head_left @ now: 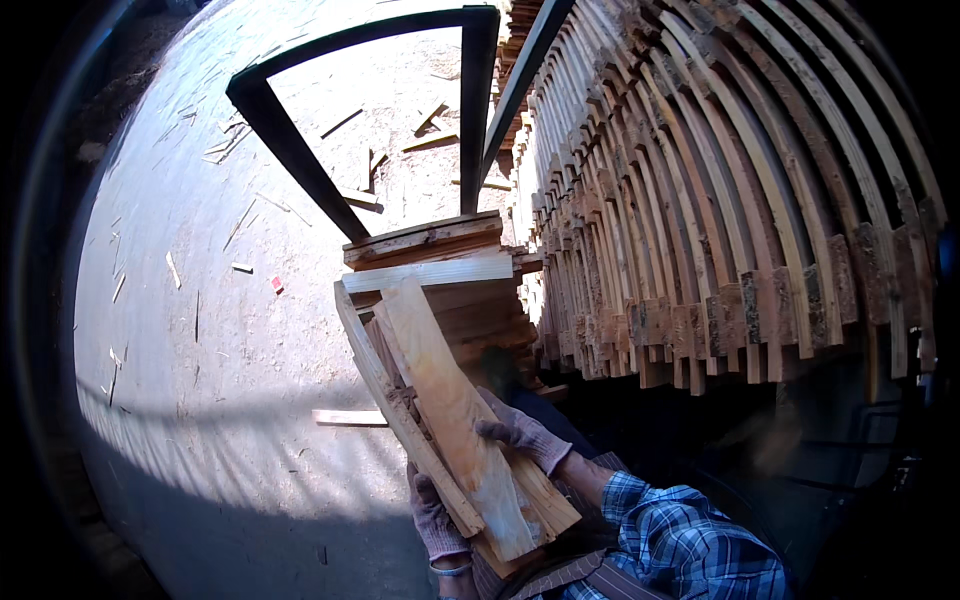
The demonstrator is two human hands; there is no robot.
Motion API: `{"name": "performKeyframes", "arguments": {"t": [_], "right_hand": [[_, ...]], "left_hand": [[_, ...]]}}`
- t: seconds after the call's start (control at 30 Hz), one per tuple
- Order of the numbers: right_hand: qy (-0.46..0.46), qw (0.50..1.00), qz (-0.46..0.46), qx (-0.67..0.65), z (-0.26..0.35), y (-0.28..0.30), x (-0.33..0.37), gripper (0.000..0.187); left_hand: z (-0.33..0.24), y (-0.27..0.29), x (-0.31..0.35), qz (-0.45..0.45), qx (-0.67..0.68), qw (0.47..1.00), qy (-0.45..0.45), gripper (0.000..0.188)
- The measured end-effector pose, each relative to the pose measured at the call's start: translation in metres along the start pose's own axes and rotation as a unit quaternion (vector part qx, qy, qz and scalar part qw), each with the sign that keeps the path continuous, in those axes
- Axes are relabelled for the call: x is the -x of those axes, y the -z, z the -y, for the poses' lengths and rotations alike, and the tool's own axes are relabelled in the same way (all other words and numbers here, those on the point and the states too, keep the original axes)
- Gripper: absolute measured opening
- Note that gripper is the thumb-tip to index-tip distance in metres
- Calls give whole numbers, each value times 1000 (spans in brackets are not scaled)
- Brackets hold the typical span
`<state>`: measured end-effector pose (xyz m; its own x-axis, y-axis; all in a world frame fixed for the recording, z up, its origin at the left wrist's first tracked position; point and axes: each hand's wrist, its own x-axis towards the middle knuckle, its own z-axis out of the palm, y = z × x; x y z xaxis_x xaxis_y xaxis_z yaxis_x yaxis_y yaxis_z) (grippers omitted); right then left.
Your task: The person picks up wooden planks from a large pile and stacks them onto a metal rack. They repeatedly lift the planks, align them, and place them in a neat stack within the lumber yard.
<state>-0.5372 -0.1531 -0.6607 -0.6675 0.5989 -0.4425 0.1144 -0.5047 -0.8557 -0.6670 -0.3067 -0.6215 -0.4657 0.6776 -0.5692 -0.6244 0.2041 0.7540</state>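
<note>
Two gloved hands (436, 515) (525, 435), dozens of boards (440, 385), one red scrap (277, 285)

I see a bundle (458, 425) of bare boards held low in my view, slanting from upper left to lower right. The wide board (443, 390) lies uppermost, its pale, yellow-tinged face turned up to my camera; the narrow board (420, 445) runs along its left, and the under board (548, 497) juts out at lower right.

The top board (440, 390) is smooth wood, the stacked slats (735, 315) rough wood; the 2 gloves (528, 434) look matt, knitted cloth, the sleeve (685, 540) woven cloth.
</note>
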Motion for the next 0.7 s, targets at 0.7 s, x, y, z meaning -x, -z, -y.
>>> {"name": "performKeyframes", "arguments": {"t": [0.7], "right_hand": [[491, 806, -234, 232, 530, 25, 448, 64]], "left_hand": [[-326, -324, 311, 155, -304, 550, -762, 39]]}}
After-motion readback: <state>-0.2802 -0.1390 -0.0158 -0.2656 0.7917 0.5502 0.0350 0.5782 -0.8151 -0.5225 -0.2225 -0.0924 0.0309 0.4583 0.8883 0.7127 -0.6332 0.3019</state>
